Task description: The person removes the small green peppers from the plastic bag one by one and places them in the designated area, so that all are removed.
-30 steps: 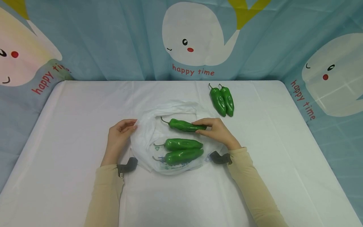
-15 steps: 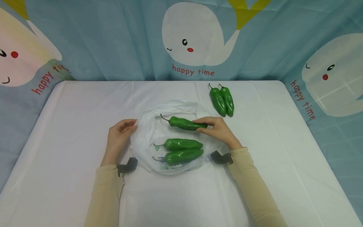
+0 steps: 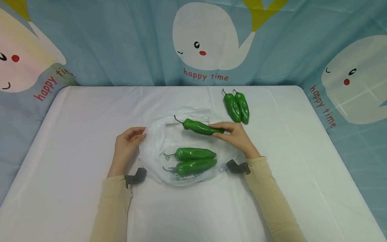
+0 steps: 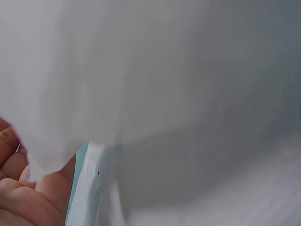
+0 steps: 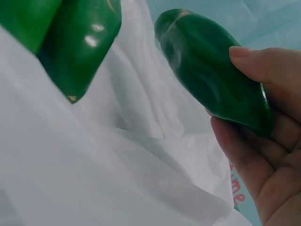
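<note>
A white plastic bag lies spread at mid-table with its mouth open upward. My left hand pinches the bag's left rim between thumb and fingers; the left wrist view is mostly filled by blurred white film. Between the thumb and fingertips of my right hand is the tapered end of a green chili pepper, its curled stem pointing left over the bag's mouth. Two more peppers, an upper one and a lower one, rest side by side inside the bag.
Another pair of green peppers, a left one and a right one, lies on the white-covered table beyond the right hand. A blue curtain printed with whales hangs along the far edge.
My right hand has moved the held pepper slightly up and to the right, away from the two peppers in the bag. The left hand stays still at the rim.
</note>
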`<state>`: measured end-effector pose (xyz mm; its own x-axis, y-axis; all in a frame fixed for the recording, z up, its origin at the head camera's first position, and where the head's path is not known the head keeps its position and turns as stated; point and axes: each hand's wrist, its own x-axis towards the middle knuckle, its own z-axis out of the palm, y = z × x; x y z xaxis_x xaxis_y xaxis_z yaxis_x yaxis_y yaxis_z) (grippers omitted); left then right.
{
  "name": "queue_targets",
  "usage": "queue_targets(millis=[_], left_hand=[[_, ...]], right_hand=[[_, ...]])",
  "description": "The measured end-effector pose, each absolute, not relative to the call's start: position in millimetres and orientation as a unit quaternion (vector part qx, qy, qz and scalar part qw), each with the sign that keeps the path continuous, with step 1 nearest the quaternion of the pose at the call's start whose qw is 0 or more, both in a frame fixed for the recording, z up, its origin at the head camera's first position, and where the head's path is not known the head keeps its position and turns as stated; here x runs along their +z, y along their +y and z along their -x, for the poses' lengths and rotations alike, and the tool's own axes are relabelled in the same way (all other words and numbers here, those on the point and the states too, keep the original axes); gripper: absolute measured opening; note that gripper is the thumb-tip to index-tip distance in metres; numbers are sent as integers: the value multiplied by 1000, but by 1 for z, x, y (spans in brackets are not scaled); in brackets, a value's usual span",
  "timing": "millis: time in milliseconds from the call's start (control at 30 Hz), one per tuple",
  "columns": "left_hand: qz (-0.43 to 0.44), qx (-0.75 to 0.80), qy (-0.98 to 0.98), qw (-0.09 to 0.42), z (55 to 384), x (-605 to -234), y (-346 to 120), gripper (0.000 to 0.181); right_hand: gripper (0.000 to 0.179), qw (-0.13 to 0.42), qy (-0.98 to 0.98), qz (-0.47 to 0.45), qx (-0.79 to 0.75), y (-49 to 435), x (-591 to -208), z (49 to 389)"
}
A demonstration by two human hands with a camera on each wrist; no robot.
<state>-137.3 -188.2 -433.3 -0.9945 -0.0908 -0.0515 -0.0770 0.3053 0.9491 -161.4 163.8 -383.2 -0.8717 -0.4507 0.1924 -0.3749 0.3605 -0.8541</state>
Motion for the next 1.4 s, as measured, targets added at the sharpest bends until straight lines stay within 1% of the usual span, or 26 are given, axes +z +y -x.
queue_targets(millis=[167,600,767,1067,1267,1400], left_hand=[[-58,-583,-810,3,137,-433,-188,35],[-49,-590,-806,9,137,-434,-188,34],[-50,-591,-805,8,137,-433,-188,34],[-56,-590,-805,6,137,-432,-187,34],[-55,-590,-806,8,137,-432,-187,35],[-57,-590,-805,5,137,-432,-187,35]], right_hand=[[29,23,823,244,-512,167,-384,163],[29,15,803,195,-563,175,-387,166],[28,-11,795,190,-576,179,-391,169],[28,-58,785,160,-596,192,-414,181],[29,-73,787,127,-600,195,-415,182],[28,-89,789,113,-598,195,-407,179]])
